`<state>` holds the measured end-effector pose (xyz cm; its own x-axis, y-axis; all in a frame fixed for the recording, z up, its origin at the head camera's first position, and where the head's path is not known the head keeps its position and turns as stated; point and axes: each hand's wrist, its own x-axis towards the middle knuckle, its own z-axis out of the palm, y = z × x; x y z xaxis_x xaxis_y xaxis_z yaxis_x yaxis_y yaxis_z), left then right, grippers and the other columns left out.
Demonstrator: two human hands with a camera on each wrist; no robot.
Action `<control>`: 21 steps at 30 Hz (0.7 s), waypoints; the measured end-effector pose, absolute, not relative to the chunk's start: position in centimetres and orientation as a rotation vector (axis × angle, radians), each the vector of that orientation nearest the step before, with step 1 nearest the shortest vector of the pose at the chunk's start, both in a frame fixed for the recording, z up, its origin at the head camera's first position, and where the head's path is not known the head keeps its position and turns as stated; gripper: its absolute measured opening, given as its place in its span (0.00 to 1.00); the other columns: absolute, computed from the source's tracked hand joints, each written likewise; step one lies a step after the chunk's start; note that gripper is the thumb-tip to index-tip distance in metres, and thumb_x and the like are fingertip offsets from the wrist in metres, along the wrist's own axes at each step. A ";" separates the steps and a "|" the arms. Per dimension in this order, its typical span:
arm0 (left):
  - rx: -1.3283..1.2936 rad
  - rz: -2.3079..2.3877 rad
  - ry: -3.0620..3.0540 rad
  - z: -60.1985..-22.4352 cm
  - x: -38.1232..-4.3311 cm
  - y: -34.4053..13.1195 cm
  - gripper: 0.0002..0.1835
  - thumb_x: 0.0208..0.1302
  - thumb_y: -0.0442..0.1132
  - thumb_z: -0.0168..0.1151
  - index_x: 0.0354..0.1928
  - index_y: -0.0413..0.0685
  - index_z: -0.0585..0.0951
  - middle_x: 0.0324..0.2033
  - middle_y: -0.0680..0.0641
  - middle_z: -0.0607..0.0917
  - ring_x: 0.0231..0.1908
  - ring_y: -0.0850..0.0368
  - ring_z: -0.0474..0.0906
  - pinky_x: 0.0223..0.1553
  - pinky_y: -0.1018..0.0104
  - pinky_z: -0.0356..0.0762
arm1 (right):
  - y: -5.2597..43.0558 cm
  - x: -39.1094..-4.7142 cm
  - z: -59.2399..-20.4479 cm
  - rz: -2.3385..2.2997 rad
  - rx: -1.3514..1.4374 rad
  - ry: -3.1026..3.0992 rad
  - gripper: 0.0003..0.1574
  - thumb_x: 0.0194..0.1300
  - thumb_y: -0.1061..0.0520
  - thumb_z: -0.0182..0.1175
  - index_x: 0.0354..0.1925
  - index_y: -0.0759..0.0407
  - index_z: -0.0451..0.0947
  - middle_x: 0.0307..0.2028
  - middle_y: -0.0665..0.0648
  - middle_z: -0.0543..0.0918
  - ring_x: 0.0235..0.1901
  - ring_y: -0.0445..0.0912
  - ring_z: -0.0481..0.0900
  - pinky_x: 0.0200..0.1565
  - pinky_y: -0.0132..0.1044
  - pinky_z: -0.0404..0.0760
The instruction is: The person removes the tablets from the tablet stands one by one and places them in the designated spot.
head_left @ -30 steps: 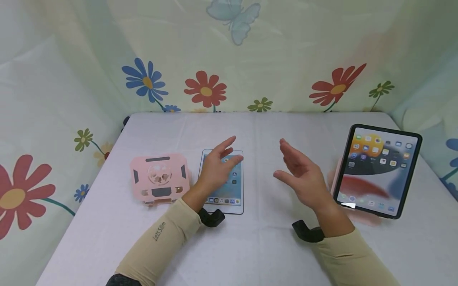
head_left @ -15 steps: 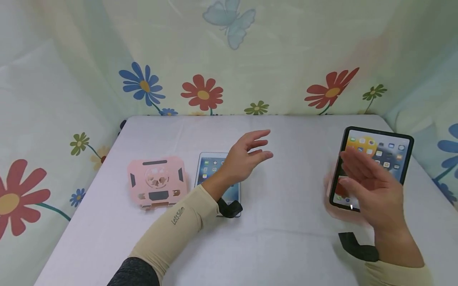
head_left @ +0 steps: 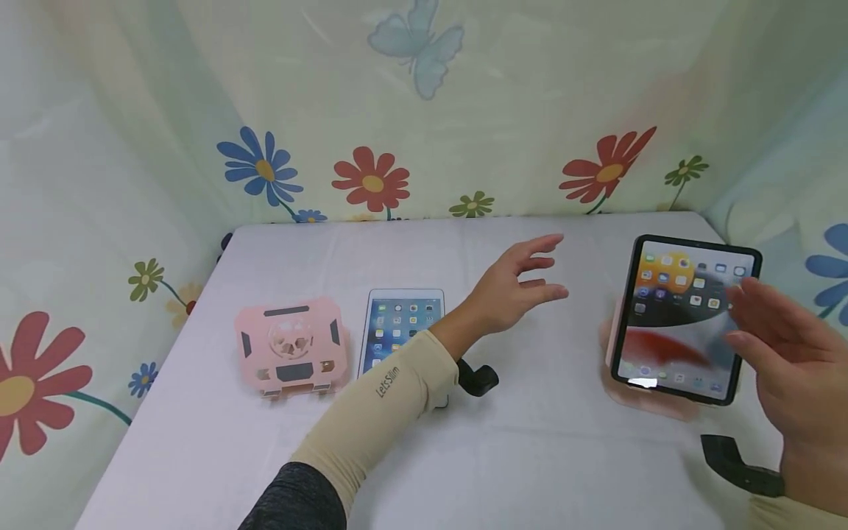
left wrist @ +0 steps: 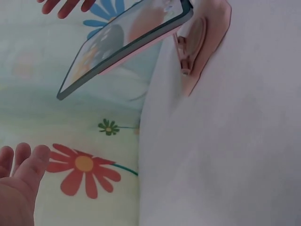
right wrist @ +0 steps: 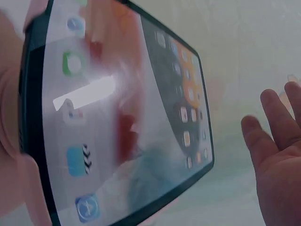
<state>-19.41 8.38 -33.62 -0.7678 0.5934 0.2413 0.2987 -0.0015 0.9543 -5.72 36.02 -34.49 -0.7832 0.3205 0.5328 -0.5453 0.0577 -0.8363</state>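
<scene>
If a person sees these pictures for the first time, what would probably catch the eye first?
Probably the large, lit black-framed tablet at the right, propped on a pink stand, with the open right hand by its right edge. Next, perhaps, the flower-printed curtain behind the table, then the smaller white tablet, partly hidden by the beige left sleeve, and the second pink stand left of it.

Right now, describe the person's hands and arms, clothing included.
The left hand and right hand wear no gloves. The left beige sleeve carries dark lettering, apparently LetsSlim, and meets dark grey fabric further up. The right beige sleeve shows only in part. A curved black piece is worn at each wrist.
</scene>
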 end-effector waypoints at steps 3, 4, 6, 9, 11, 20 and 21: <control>0.959 1.836 2.004 -33.9 -19.4 9.4 0.35 0.66 0.36 0.68 0.73 0.56 0.68 0.67 0.54 0.69 0.60 0.68 0.71 0.54 0.75 0.74 | 37.2 -6.0 -34.6 1.811 0.312 -1.674 0.26 0.67 0.81 0.49 0.63 0.77 0.70 0.57 0.57 0.82 0.58 0.41 0.79 0.55 0.22 0.72; 0.963 1.831 2.006 -33.9 -19.4 9.6 0.34 0.66 0.36 0.68 0.73 0.56 0.69 0.67 0.54 0.69 0.60 0.69 0.71 0.53 0.74 0.75 | 37.4 -6.1 -34.6 1.804 0.288 -1.680 0.26 0.68 0.81 0.48 0.63 0.77 0.70 0.57 0.57 0.82 0.58 0.41 0.79 0.55 0.22 0.72; 0.973 1.828 2.021 -34.0 -19.5 10.1 0.32 0.68 0.37 0.67 0.72 0.55 0.70 0.67 0.55 0.69 0.60 0.69 0.71 0.52 0.74 0.75 | 38.0 -6.4 -34.6 1.794 0.232 -1.676 0.26 0.68 0.81 0.48 0.63 0.76 0.71 0.58 0.57 0.82 0.58 0.41 0.78 0.56 0.22 0.72; 0.977 1.831 2.047 -34.3 -19.7 10.8 0.29 0.68 0.37 0.66 0.70 0.54 0.72 0.67 0.56 0.69 0.61 0.68 0.70 0.51 0.74 0.76 | 38.9 -6.7 -34.6 1.722 0.072 -1.713 0.26 0.69 0.79 0.49 0.64 0.72 0.72 0.58 0.54 0.82 0.59 0.40 0.78 0.58 0.22 0.69; 0.974 1.823 2.055 -34.5 -19.8 11.4 0.29 0.68 0.37 0.67 0.70 0.53 0.73 0.68 0.57 0.68 0.62 0.68 0.70 0.51 0.75 0.75 | 39.5 -7.0 -34.6 1.698 -0.012 -1.719 0.26 0.70 0.77 0.49 0.64 0.70 0.73 0.58 0.53 0.82 0.60 0.40 0.77 0.60 0.23 0.68; 0.887 1.759 2.060 -35.2 -19.7 13.6 0.31 0.67 0.39 0.67 0.71 0.59 0.72 0.68 0.61 0.67 0.62 0.71 0.69 0.53 0.77 0.73 | 41.8 -8.4 -35.7 1.757 -0.232 -1.647 0.28 0.71 0.77 0.48 0.63 0.63 0.77 0.60 0.51 0.79 0.63 0.41 0.72 0.64 0.23 0.62; 0.872 1.763 2.051 -35.3 -19.7 13.8 0.31 0.67 0.39 0.67 0.71 0.60 0.72 0.68 0.62 0.67 0.62 0.71 0.69 0.53 0.77 0.73 | 42.3 -8.6 -36.1 1.785 -0.231 -1.620 0.27 0.71 0.76 0.48 0.64 0.63 0.76 0.62 0.52 0.78 0.63 0.42 0.71 0.65 0.23 0.60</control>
<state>-19.71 13.81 -35.33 -0.7713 0.6161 0.1596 0.2503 0.0631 0.9661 -8.56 42.30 -36.06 -0.7359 0.5978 0.3179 -0.3743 0.0322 -0.9268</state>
